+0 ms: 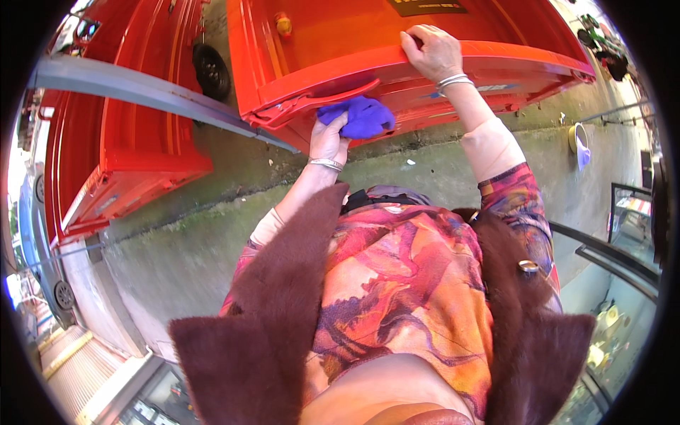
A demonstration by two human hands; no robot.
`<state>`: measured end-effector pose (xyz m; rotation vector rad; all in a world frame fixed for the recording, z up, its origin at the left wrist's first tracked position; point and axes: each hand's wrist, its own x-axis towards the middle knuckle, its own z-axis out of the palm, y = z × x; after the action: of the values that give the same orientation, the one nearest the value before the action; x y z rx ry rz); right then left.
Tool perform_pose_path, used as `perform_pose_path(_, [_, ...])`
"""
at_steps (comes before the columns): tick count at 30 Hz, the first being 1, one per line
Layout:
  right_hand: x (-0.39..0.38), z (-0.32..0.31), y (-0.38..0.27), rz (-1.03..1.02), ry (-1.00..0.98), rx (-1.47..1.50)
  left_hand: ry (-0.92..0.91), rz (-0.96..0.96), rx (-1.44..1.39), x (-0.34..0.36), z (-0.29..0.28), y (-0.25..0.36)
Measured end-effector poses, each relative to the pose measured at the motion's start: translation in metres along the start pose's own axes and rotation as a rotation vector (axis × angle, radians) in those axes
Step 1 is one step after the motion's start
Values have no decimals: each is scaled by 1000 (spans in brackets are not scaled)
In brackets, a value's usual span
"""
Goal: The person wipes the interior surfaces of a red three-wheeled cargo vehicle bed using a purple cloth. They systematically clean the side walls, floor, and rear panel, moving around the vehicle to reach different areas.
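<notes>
A bunched purple cloth (360,117) is in my left hand (328,142), the thumb pressed over it. The cloth lies against the outer side of a red cargo bed (319,76), just under a red latch lever (333,95) near the corner. My right hand (433,53) rests farther right on the top edge of the bed's end panel, its fingers curled over the rim. That hand's fingertips are partly hidden. A small yellow-orange object (283,25) sits inside the bed at the far left.
A grey metal post (156,88) slants in front of another red cargo bed (142,142) on the left. A black wheel (210,71) stands between the beds. To the right, a pail (574,138) has a pale purple cloth (583,154) over its rim. Glass cases with black frames (623,262) stand at the lower right.
</notes>
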<state>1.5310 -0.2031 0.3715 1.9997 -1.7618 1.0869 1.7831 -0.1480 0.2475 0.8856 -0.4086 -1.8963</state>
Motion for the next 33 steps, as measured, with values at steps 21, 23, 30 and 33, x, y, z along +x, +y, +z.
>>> perform_pose_path(21, [-130,69,-94,481,-165,439,-180,-136,558,-31,9,52])
perform_pose_path(23, [-132,70,-84,477,-33,423,-383,-229,725,-56,14,69])
perform_pose_path(30, [-139,55,-12,967,118,269,-590,90,1091,-97,47,125])
perform_pose_path(33, [-139,54,25,1133,216,186,-508,376,1140,-85,74,127])
